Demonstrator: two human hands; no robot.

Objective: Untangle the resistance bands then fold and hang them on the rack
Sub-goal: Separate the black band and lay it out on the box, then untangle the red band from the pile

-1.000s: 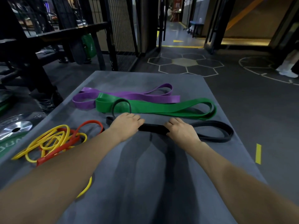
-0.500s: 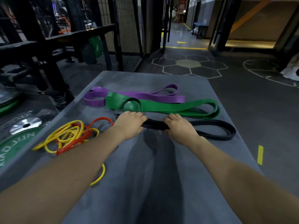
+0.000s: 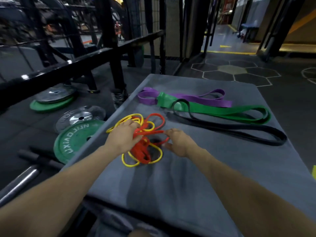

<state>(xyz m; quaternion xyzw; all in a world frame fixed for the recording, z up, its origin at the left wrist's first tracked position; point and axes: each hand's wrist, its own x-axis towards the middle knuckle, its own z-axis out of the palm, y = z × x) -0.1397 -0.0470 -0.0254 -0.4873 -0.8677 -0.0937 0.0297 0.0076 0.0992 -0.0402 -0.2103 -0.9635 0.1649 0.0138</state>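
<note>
My left hand (image 3: 123, 136) lies on the tangle (image 3: 142, 139) of the yellow band (image 3: 126, 117) and red band (image 3: 156, 117), fingers curled down into the loops; its grip is closed on the tangle. My right hand (image 3: 179, 142) sits just right of the tangle, and its fingertips (image 3: 166, 132) pinch a red strand at the tangle's right edge; that grip is clamped on the red band.

The tangle rests on the grey bench (image 3: 188, 185), near its left edge. Yellow loops fan out to the tangle's far left and near side; red loops rise at its far right.

Beyond the tangle, to its right, the black band (image 3: 239, 132) lies flat and long, one end looping over the green band (image 3: 222, 111). The green band lies beyond the black one, and the purple band (image 3: 205, 98) beyond that, the green overlapping the purple at their left ends.

Left of the tangle, off the bench, a green plate (image 3: 73, 141) lies on the floor, with a silver plate (image 3: 80, 117) just beyond it.
</note>
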